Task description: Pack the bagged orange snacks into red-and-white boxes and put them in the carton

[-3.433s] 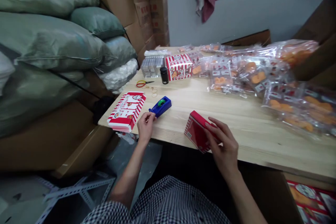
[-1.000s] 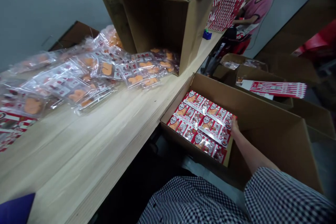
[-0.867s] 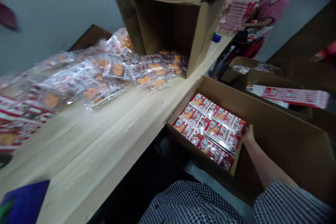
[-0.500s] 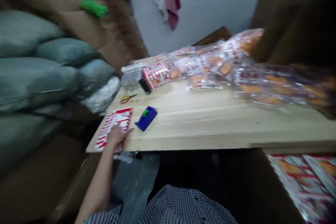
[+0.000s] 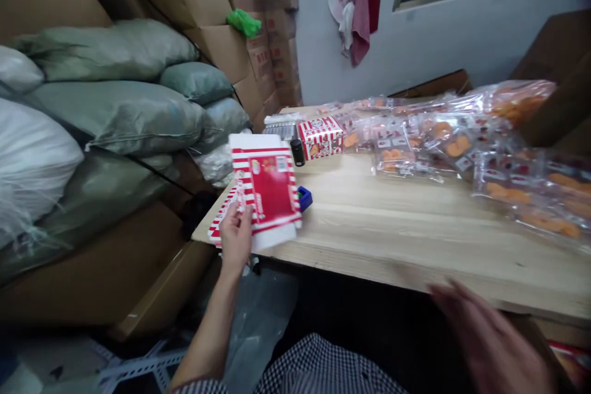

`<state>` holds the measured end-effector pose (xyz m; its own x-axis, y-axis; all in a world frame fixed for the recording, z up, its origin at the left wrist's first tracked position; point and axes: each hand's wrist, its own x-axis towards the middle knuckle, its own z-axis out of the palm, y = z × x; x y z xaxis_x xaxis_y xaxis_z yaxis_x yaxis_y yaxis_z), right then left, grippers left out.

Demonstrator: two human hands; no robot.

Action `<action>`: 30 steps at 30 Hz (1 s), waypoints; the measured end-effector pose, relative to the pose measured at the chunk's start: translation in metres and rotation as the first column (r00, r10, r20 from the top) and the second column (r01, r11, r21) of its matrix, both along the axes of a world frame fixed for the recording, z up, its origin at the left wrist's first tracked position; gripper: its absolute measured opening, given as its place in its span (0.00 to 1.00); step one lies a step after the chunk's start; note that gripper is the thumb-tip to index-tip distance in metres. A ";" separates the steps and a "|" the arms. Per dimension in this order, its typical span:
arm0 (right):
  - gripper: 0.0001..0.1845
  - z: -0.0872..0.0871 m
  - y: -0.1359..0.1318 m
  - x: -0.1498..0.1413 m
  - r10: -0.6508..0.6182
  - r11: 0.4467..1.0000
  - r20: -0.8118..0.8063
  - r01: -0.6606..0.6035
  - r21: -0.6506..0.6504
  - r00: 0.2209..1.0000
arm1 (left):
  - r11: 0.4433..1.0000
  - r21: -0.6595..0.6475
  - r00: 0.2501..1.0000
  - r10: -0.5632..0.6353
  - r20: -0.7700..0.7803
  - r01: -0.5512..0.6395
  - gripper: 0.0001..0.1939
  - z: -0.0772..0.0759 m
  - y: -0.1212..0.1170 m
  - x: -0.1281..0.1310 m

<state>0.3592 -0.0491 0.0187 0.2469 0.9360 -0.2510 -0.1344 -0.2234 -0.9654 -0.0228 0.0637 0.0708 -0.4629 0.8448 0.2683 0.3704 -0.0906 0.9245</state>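
At the near edge of the pale wooden table [image 5: 392, 246]:

1. Left hand [image 5: 235, 240] pinches a flat red-and-white striped cardboard carton [image 5: 268, 188], lower left of centre.
2. Right hand [image 5: 489, 338], blurred, fingers spread, lower right.

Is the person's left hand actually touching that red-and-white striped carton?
Touching. The head view shows the left hand gripping the lower left edge of the red-and-white carton, fingers against it.

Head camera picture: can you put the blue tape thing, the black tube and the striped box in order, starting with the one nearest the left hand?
From the left hand, which holds a flat carton:
1. Blue tape dispenser: on the table, partly behind the carton.
2. Black tube: farther back on the table.
3. Striped box: just right of the tube, farthest back.
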 end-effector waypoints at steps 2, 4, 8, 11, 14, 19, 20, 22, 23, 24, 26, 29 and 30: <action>0.32 0.001 0.017 -0.028 0.065 0.997 -0.117 -0.059 0.054 0.991 | 0.960 -0.066 0.895 -0.229 0.382 0.274 0.28 -0.012 -0.018 0.046; 0.35 0.000 0.037 -0.050 0.168 0.985 -0.275 -0.148 0.093 0.947 | 0.864 -0.113 0.755 -0.357 0.550 0.491 0.26 -0.030 -0.035 0.089; 0.28 -0.008 0.057 -0.055 0.234 0.972 -0.386 -0.223 0.072 0.893 | 0.856 -0.135 0.856 -0.463 0.228 0.499 0.24 -0.046 -0.044 0.134; 0.27 -0.018 0.052 -0.034 0.320 0.947 -0.315 -0.313 0.075 0.893 | 0.886 -0.010 0.849 -0.446 -0.284 0.463 0.28 -0.032 -0.024 0.139; 0.27 -0.029 0.044 -0.015 0.398 0.917 -0.238 -0.395 0.062 0.886 | 0.741 -0.114 0.637 -0.636 -0.436 0.661 0.21 -0.020 0.001 0.141; 0.25 -0.037 0.042 0.002 0.447 0.894 -0.146 -0.446 0.047 0.882 | 0.479 -0.406 0.466 -0.874 -0.139 0.778 0.14 -0.020 0.022 0.145; 0.24 -0.036 0.043 0.005 0.467 0.884 -0.139 -0.465 0.051 0.873 | 0.355 -0.438 0.377 -0.925 -0.039 0.826 0.13 -0.019 0.024 0.146; 0.24 -0.033 0.045 0.011 0.520 0.854 -0.127 -0.517 0.062 0.845 | 0.071 -0.454 0.174 -0.966 0.190 0.888 0.12 -0.019 0.028 0.146; 0.24 -0.032 0.046 0.014 0.548 0.836 -0.116 -0.544 0.066 0.828 | -0.048 -0.444 0.106 -0.943 0.315 0.895 0.13 -0.019 0.031 0.146; 0.25 -0.031 0.047 0.016 0.563 0.826 -0.090 -0.559 0.072 0.821 | -0.129 -0.428 0.079 -0.897 0.436 0.894 0.14 -0.021 0.033 0.147; 0.27 -0.030 0.046 0.017 0.534 0.839 0.052 -0.536 0.089 0.844 | -0.162 -0.403 0.138 -0.773 0.619 0.901 0.16 -0.027 0.037 0.150; 0.41 -0.036 0.041 0.005 0.336 0.880 0.521 -0.459 0.122 0.784 | -0.026 -0.400 0.305 -0.602 0.738 0.916 0.18 -0.039 0.044 0.159; 0.51 -0.040 0.038 -0.002 0.263 0.885 0.671 -0.450 0.118 0.693 | 0.013 -0.408 0.343 -0.565 0.751 0.913 0.18 -0.042 0.046 0.162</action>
